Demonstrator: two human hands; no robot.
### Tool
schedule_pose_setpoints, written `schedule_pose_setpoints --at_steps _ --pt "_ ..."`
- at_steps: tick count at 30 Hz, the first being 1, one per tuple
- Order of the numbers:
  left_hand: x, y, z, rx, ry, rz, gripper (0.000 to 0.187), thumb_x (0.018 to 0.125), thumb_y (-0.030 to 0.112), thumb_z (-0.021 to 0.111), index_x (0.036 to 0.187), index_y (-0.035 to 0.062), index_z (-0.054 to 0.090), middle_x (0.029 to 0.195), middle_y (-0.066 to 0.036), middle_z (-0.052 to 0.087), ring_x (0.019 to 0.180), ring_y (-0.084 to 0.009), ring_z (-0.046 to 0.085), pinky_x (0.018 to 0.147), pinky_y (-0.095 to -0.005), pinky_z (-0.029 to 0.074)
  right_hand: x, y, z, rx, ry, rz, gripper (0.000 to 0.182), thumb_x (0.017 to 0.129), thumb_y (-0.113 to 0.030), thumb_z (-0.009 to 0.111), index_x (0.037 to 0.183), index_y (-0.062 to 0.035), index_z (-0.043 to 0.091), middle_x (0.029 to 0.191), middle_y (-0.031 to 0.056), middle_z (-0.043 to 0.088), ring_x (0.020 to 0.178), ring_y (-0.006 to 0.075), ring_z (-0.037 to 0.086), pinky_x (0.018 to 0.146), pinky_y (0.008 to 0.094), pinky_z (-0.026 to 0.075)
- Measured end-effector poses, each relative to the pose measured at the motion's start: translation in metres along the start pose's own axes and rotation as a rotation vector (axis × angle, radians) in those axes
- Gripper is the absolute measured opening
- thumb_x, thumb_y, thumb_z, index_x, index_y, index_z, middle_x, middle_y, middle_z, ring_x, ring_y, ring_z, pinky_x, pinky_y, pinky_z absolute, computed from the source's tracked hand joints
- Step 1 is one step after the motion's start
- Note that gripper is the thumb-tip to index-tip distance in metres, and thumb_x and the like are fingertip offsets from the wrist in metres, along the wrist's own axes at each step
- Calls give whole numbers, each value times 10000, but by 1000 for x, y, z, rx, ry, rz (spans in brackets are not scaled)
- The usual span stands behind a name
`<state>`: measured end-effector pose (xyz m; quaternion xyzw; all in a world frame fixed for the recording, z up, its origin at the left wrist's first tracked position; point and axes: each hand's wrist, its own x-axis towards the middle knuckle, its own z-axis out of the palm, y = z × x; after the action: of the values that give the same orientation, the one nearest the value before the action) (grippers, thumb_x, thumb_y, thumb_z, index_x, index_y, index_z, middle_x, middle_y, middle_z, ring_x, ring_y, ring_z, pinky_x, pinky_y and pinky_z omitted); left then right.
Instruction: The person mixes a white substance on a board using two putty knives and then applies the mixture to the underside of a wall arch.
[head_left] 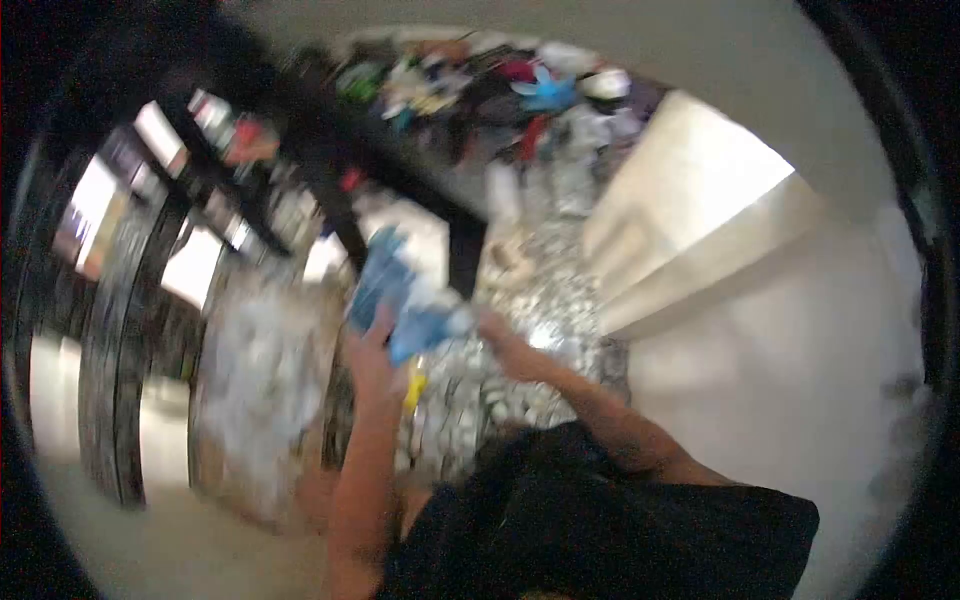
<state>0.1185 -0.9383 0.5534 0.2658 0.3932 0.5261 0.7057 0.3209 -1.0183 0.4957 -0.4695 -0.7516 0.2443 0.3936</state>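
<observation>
My left hand (374,352) is closed around a crumpled blue-and-white piece (405,305) that looks like plastic film or cloth, held up in front of my body. On the other side, my right hand (512,348) is right at the piece's whitish end, its fingers smeared by motion. Beside my left wrist shows a small bright yellow thing (414,388). Below both hands spreads a heap of many small whitish pieces (550,385), blurred and partly hidden by my arms.
A dark frame with beams (410,185) crosses behind the hands. To the left lies a pale, bulky mass (258,375) resembling clear plastic. Mixed coloured items (470,95) are heaped at the back. A pale wall (760,360) stands close on the right.
</observation>
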Motion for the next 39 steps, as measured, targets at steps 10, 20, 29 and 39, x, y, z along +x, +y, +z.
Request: schedule_pose_setpoints --at_steps 10,20,29,39 --pt "9 32 -26 -35 -37 -200 284 947 175 441 1174 19 509 988 -73 609 697 -164 568 586 -320 499 -170 38 -358 -946 1401 461 511 821 -64 457 1316 0 348 1338 200 368 1229 348 349 1056 412 243" --pt "-3 21 -50 26 -42 -81 294 933 198 464 1157 12 511 985 -92 613 740 -195 585 627 -348 512 5 -86 -547 -954 1481 587 527 788 -225 566 1261 -33 432 1284 231 425 1207 377 393 955 496 379" --pt "15 36 -61 60 -22 -36 307 921 219 484 1141 7 513 983 -109 616 779 -222 601 663 -372 523 125 -136 -432 -1129 1416 661 528 757 -235 532 1230 -16 450 1175 208 469 1071 374 519 864 563 378" --pt "14 25 -43 89 -110 -100 324 908 242 507 1123 0 515 980 -128 620 823 -253 618 704 -400 536 213 -159 -342 -1273 1394 408 599 726 -233 568 1237 49 433 1115 194 493 928 350 566 854 521 341"
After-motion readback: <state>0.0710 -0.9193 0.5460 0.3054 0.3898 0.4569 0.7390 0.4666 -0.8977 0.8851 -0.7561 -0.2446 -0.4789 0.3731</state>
